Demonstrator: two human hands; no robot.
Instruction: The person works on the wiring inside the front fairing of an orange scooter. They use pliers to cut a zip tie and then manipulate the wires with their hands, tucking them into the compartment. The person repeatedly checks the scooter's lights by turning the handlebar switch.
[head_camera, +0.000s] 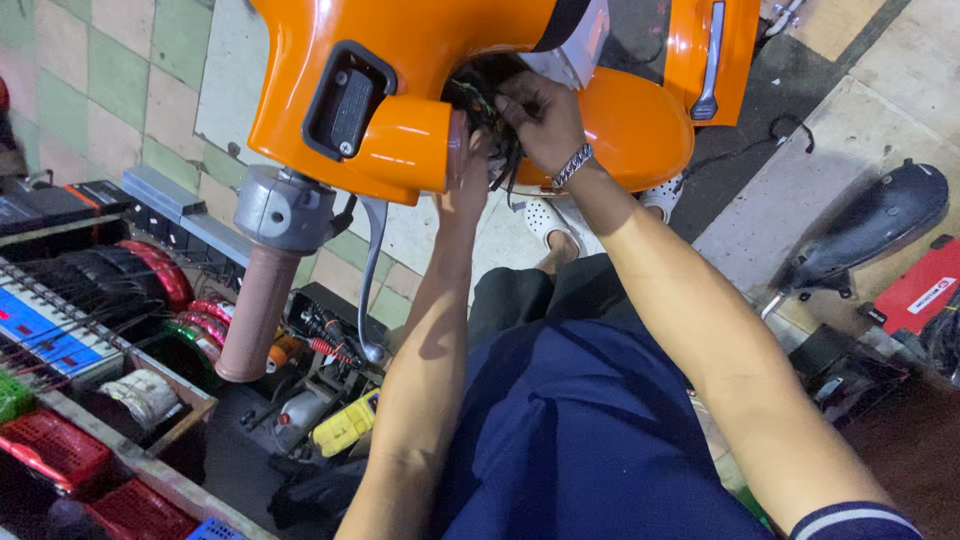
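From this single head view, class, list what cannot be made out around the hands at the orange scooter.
Head view only:
- Left hand: fingers hidden behind the glossy orange scooter handlebar housing.
- Right hand: fingertips buried in the dark wire bundle.
- Wire connections: too small, shadowed.
- Housing top: cut off by frame edge.

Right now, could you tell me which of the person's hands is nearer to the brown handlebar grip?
Left. The left hand is at the edge of the orange housing, closer to the brown grip; the right hand works in the wire bundle farther away.

Tight opening in orange handlebar housing (420, 110), crowded by wire bundle (490, 110); brake lever (372, 280) and brown grip (255, 315) blocking left approach.
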